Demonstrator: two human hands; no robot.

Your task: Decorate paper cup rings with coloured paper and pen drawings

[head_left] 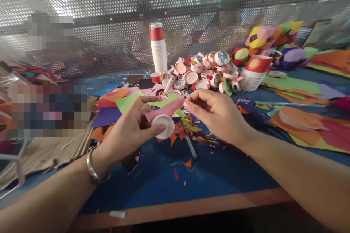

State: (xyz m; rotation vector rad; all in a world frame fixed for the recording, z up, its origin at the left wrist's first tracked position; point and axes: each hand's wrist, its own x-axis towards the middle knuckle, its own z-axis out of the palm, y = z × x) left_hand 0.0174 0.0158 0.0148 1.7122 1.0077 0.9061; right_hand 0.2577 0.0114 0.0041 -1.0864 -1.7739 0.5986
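My left hand point(131, 129), with a silver bangle at the wrist, grips a small white round paper-cup base point(163, 131), its thumb lying on the flat face. A strip of pink paper point(168, 111) runs along the top of the cup base and slants up to the right. At the strip's far end, my right hand point(214, 111) pinches the pink paper between thumb and forefinger. Both hands are held above the blue table. Just below them lies a clear-barrelled pen point(190, 143) among coloured paper scraps point(173, 140).
Behind my hands is a heap of cut cup bases point(191, 77). A tall stack of paper cups point(158, 52) stands left of it, a shorter cup stack point(254, 74) right. Coloured paper sheets point(306, 127) lie at the right, cardboard point(60, 149) at the left. A perforated screen point(109, 39) closes the back.
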